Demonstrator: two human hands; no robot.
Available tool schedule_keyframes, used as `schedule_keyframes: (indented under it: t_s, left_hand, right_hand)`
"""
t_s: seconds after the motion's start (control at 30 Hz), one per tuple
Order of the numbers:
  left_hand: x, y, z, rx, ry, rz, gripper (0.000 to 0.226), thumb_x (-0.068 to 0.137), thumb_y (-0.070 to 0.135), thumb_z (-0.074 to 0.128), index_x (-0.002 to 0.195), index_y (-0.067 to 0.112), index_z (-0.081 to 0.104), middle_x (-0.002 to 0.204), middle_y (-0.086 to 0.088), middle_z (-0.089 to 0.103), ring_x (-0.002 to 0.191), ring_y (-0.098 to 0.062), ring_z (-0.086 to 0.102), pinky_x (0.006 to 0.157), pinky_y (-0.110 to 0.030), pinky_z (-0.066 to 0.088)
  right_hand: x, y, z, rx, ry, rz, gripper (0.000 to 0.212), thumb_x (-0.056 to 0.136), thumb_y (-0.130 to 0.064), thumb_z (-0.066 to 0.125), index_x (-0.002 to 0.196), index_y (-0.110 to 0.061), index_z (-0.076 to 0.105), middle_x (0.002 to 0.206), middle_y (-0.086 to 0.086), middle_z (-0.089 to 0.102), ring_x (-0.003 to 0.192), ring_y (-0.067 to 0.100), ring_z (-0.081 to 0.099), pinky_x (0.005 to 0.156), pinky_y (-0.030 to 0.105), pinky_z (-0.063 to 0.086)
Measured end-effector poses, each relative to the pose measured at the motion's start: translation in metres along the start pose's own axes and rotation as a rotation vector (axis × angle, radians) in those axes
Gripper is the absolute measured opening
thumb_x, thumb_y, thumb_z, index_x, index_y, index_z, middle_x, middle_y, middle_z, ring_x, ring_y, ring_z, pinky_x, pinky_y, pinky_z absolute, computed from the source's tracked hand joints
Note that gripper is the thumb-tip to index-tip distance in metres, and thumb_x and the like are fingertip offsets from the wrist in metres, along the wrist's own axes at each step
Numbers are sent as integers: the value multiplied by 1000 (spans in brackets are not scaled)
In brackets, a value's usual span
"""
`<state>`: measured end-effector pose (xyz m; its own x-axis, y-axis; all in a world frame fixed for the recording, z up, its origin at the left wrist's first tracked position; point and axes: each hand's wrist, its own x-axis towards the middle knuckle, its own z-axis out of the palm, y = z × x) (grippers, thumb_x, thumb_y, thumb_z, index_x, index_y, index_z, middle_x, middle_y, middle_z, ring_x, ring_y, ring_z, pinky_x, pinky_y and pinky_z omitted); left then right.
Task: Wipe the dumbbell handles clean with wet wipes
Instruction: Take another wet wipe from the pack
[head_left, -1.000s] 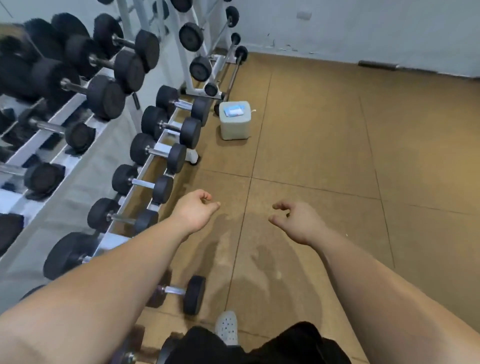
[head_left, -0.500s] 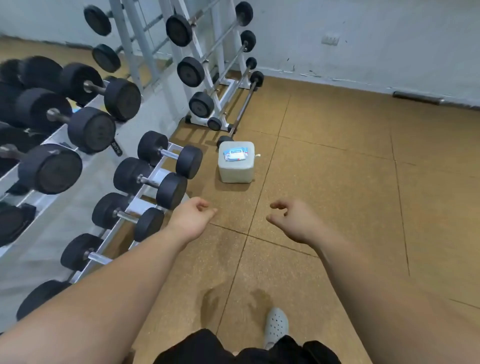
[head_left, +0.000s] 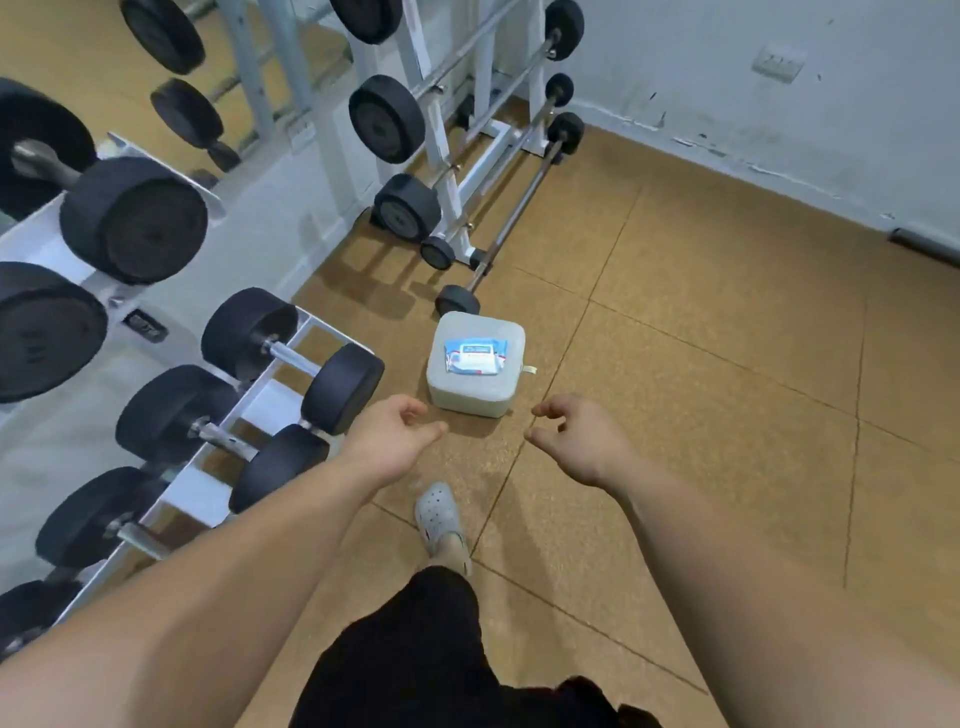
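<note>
A blue and white pack of wet wipes (head_left: 474, 357) lies on top of a white plastic box (head_left: 470, 397) on the cork floor. Black dumbbells with steel handles (head_left: 291, 358) sit on a white rack (head_left: 270, 402) at the left. My left hand (head_left: 390, 443) hangs just short of the box on its left, fingers loosely curled and holding nothing. Level with it, my right hand (head_left: 574, 441) hovers short of the box on its right, also loosely curled and empty.
A white barbell rack (head_left: 457, 156) with black-ended bars stands behind the box; one bar end (head_left: 457, 300) lies close to the box. A white wall runs along the right back. My foot in a grey clog (head_left: 439, 519) stands on the open cork floor (head_left: 701, 415).
I have walked forward: the box with the wipes has come much nearer, now just beyond both hands. The hands keep the same loose pose. The dumbbell on the floor is out of view.
</note>
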<state>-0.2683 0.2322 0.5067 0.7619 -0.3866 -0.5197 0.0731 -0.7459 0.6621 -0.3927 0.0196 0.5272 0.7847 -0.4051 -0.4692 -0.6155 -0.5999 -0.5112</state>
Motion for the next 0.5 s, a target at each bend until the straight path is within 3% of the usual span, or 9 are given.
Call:
schedule_keyframes:
  t_s: [0.1,0.3,0.5]
  left_hand:
    - [88,18,-4,38,-45,-45,36,89,40,71,120,26,62,115,4,62,100,-13,58,71,-25,44]
    - [236,27,21,39,-66,-149,35,88,45,71,117,28,60,110,6,60,96,-13,58,75,-28,46]
    - [360,-11,97,-17,20,-253,42,85,42,76,122,28,61,116,4,59,87,-17,64,76,-32,56]
  right_hand:
    - [90,2,-12,-15,-51,19,42,91,-38,66,129,-20,64,131,-1,63,111,19,62,89,31,50]
    - [253,32,-9,-80,-155,30,47,90,-46,64,132,-24,62,132,0,60,108,19,63,91,35,52]
    - [396,97,39,-213,-298,-120,46,89,-45,65,131,-26,63,128,4,58,107,21,61,87,29,45]
